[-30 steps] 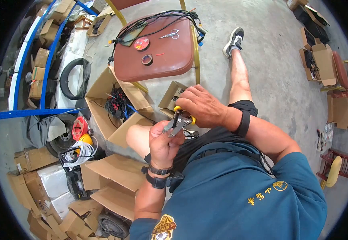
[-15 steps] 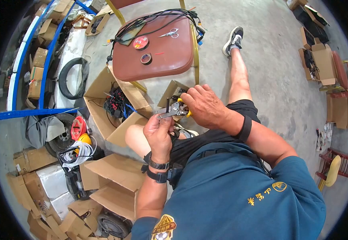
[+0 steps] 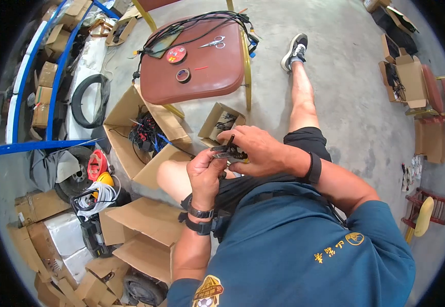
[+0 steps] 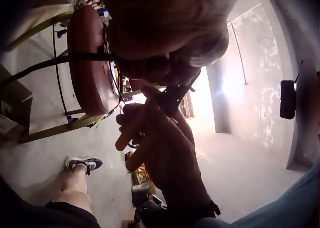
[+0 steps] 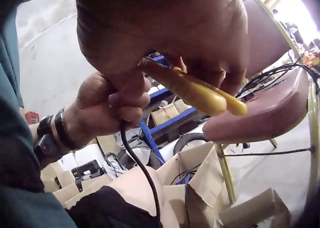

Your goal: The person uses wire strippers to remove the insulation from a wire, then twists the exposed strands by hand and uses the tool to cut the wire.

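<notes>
My right hand (image 3: 268, 151) holds a pair of wire strippers (image 3: 228, 151), whose yellow handles (image 5: 200, 94) show beneath the palm in the right wrist view. The metal head points toward my left hand (image 3: 205, 173), right at its thumb and fingertips. A black cable (image 5: 134, 150) hangs down from the left hand, which grips it with curled fingers. Its upper end is hidden by the fingers and the tool. In the left wrist view both hands are dark against bright light, with the right hand's fingers (image 4: 131, 138) partly spread.
Ahead, a brown chair seat (image 3: 207, 84) bears black cables, scissors (image 3: 213, 43), a red roll (image 3: 176, 55) and a tape roll (image 3: 183, 75). An open carton (image 3: 122, 115) of wires and a smaller box (image 3: 213, 120) stand below it. Another carton (image 3: 145, 220) is by the left arm.
The strippers have turned between the hands; their yellow handles, visible earlier in the head view, are now mostly covered. My right hand has dropped slightly lower, while the left stays near its place.
</notes>
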{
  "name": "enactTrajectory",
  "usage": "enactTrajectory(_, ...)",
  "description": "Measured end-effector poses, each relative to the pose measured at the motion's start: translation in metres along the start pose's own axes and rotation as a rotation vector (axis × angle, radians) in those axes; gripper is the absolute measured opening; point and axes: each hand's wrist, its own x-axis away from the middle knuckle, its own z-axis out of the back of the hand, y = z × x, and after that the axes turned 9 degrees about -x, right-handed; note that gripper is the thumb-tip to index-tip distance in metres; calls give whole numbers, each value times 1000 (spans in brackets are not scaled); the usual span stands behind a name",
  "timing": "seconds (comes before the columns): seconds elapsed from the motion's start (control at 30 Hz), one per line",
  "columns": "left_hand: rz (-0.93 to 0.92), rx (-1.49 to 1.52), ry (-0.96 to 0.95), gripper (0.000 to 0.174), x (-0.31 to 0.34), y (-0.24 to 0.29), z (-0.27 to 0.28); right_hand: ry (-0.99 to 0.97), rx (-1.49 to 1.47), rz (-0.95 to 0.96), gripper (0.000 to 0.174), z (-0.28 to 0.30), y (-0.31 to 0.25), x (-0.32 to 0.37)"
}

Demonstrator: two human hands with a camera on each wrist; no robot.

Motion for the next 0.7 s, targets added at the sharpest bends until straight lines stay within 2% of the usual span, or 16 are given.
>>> enactTrajectory(0.13, -29, 27, -53, 14, -2, -4, 4, -48, -100, -6, 54, 5, 0, -2)
enactTrajectory(0.33, -105, 35, -42, 20, -2, -7, 6, -31, 69, -22, 55, 4, -14, -5)
enactTrajectory(0.53, -28, 185, -35, 19, 1, -12, 15, -41, 132, -38, 67, -1, -26, 2)
enactTrajectory(0.7, -83, 228, 38, 18, 8, -10, 22, -40, 342, -22, 64, -4, -20, 12)
